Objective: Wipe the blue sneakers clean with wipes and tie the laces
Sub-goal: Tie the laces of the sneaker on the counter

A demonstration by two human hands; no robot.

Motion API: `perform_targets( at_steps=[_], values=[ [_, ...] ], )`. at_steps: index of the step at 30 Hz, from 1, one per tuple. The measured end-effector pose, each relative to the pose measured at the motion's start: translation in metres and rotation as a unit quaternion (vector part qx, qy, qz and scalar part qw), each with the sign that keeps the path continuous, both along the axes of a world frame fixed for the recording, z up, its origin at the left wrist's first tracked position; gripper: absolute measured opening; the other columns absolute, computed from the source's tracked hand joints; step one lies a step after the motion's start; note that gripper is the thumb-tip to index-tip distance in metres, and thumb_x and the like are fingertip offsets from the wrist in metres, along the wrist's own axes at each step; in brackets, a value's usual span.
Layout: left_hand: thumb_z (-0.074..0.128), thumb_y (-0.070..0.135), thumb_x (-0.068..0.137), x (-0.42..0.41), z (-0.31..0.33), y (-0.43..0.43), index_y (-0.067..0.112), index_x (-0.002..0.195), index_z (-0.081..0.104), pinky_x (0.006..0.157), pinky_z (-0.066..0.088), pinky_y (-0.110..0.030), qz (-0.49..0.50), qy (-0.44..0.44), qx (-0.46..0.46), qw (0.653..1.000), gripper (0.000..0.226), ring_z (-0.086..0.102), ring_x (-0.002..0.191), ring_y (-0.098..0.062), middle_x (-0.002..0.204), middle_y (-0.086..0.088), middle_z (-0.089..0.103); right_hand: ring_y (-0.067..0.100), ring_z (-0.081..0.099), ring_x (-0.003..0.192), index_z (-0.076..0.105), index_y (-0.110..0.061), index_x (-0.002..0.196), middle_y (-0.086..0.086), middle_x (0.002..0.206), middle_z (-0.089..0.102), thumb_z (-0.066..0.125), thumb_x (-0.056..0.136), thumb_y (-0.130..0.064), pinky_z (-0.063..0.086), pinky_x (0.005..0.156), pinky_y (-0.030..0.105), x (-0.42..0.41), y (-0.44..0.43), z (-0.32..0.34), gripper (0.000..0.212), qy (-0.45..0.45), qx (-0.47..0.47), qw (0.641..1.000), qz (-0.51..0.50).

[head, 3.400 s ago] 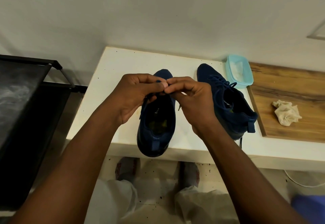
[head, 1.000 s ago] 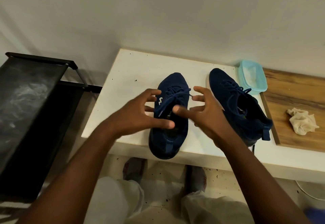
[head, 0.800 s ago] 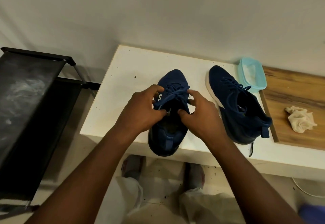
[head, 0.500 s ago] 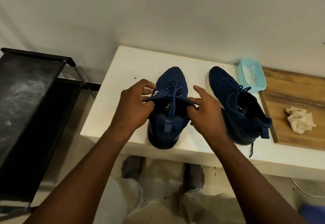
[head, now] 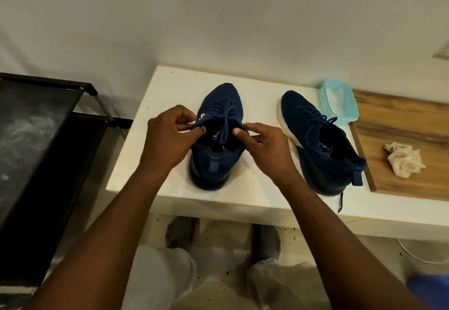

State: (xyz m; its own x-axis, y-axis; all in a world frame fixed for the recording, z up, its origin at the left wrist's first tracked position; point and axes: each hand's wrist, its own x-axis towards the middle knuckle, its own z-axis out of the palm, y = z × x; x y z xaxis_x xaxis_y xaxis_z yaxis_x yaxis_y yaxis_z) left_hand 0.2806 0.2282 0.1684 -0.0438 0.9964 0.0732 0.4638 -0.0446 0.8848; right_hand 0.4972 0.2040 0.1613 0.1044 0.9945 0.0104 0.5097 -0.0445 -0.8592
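Observation:
Two navy blue sneakers stand on a white table (head: pixel 170 83), toes pointing away from me. The left sneaker (head: pixel 216 161) is in the middle, its heel toward me. My left hand (head: pixel 167 137) pinches the left side of its collar near the top eyelets. My right hand (head: pixel 263 144) pinches the right side of the collar. A lace end (head: pixel 224 132) hangs down into the shoe opening between my hands. The right sneaker (head: pixel 323 139) stands apart to the right, tilted a little, with a lace end dangling over the table's front edge.
A light blue wipes tub (head: pixel 339 101) sits behind the right sneaker. A crumpled used wipe (head: pixel 403 159) lies on a wooden board (head: pixel 401 120) at the right. A black rack (head: pixel 36 139) stands left of the table. My legs and feet show below the table edge.
My hands have let go of the lace and moved to the collar of the left sneaker, one on each side. The sneaker now stands further onto the table.

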Motion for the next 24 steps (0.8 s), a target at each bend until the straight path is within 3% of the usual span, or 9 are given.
perform_targets(
  at_steps=[3, 6, 10, 13, 16, 18, 20, 22, 24],
  values=[
    [0.083, 0.029, 0.084, 0.005, 0.007, -0.001, 0.021, 0.106, 0.071, 0.087, 0.058, -0.027, -0.020, 0.044, 0.012, 0.999, 0.026, 0.069, 0.099, -0.003, 0.104, 0.011, 0.073, -0.001, 0.068, 0.098, 0.074, -0.030, 0.112, -0.019, 0.106, 0.073, 0.058, 0.098, -0.047, 0.054, 0.087, 0.021, 0.000, -0.005, 0.007, 0.027, 0.001, 0.006, 0.999, 0.041],
    [0.073, 0.027, 0.091, 0.017, 0.023, -0.008, 0.026, 0.122, 0.066, 0.099, 0.053, -0.034, -0.030, 0.084, 0.068, 0.994, 0.031, 0.060, 0.118, -0.009, 0.124, 0.012, 0.067, 0.003, 0.067, 0.084, 0.073, -0.026, 0.086, -0.012, 0.084, 0.072, 0.053, 0.101, -0.044, 0.051, 0.073, 0.023, 0.018, -0.007, 0.024, 0.032, -0.058, 0.078, 0.995, -0.022],
    [0.069, 0.024, 0.093, 0.063, 0.053, -0.027, 0.022, 0.112, 0.070, 0.091, 0.049, -0.019, -0.061, 0.072, 0.143, 0.985, 0.019, 0.061, 0.103, -0.003, 0.112, 0.013, 0.067, 0.005, 0.066, 0.091, 0.074, -0.017, 0.107, -0.009, 0.100, 0.073, 0.058, 0.097, -0.022, 0.053, 0.085, 0.023, 0.064, -0.007, 0.039, 0.019, -0.096, 0.110, 0.982, -0.120],
    [0.074, 0.033, 0.091, 0.121, 0.060, -0.041, 0.022, 0.105, 0.070, 0.075, 0.052, -0.012, -0.123, 0.024, 0.063, 0.990, 0.018, 0.066, 0.086, 0.000, 0.101, 0.013, 0.069, 0.006, 0.062, 0.093, 0.074, -0.020, 0.100, -0.008, 0.098, 0.072, 0.053, 0.093, -0.012, 0.046, 0.084, 0.012, 0.100, -0.022, 0.045, 0.023, -0.163, 0.132, 0.960, -0.185],
    [0.078, 0.047, 0.084, 0.175, 0.045, -0.044, 0.023, 0.123, 0.061, 0.088, 0.056, -0.028, -0.171, 0.013, -0.036, 0.985, 0.049, 0.066, 0.102, -0.010, 0.119, 0.005, 0.066, 0.009, 0.059, 0.095, 0.072, -0.024, 0.098, -0.010, 0.097, 0.067, 0.054, 0.087, -0.016, 0.045, 0.079, 0.018, 0.129, -0.031, 0.053, 0.023, -0.168, 0.147, 0.943, -0.246],
    [0.080, 0.055, 0.079, 0.203, 0.035, -0.045, 0.023, 0.137, 0.049, 0.092, 0.052, -0.031, -0.175, 0.011, -0.096, 0.980, 0.073, 0.059, 0.113, -0.015, 0.134, 0.000, 0.057, 0.014, 0.057, 0.110, 0.069, -0.026, 0.113, -0.008, 0.113, 0.065, 0.057, 0.081, -0.022, 0.044, 0.087, 0.024, 0.149, -0.034, 0.051, 0.035, -0.169, 0.083, 0.952, -0.240],
    [0.081, 0.056, 0.076, 0.220, 0.027, -0.044, 0.023, 0.142, 0.040, 0.093, 0.052, -0.031, -0.165, 0.001, -0.139, 0.977, 0.085, 0.057, 0.117, -0.018, 0.139, -0.002, 0.052, 0.013, 0.056, 0.116, 0.062, -0.025, 0.128, -0.007, 0.124, 0.062, 0.066, 0.078, -0.021, 0.048, 0.095, 0.030, 0.163, -0.036, 0.043, 0.050, -0.098, -0.024, 0.975, -0.198],
    [0.081, 0.051, 0.077, 0.229, 0.022, -0.044, 0.024, 0.139, 0.040, 0.091, 0.058, -0.040, -0.152, -0.015, -0.166, 0.974, 0.079, 0.060, 0.113, -0.022, 0.132, -0.001, 0.056, 0.013, 0.064, 0.109, 0.064, -0.021, 0.128, -0.004, 0.119, 0.067, 0.070, 0.076, -0.013, 0.055, 0.094, 0.037, 0.166, -0.039, 0.036, 0.053, -0.031, -0.090, 0.982, -0.162],
    [0.077, 0.044, 0.078, 0.231, 0.019, -0.043, 0.024, 0.134, 0.044, 0.079, 0.063, -0.047, -0.136, -0.031, -0.181, 0.974, 0.068, 0.065, 0.102, -0.023, 0.120, 0.001, 0.060, 0.014, 0.069, 0.100, 0.069, -0.020, 0.119, -0.001, 0.110, 0.073, 0.070, 0.074, -0.009, 0.058, 0.089, 0.037, 0.167, -0.040, 0.033, 0.047, -0.039, -0.078, 0.984, -0.156]
  ],
)
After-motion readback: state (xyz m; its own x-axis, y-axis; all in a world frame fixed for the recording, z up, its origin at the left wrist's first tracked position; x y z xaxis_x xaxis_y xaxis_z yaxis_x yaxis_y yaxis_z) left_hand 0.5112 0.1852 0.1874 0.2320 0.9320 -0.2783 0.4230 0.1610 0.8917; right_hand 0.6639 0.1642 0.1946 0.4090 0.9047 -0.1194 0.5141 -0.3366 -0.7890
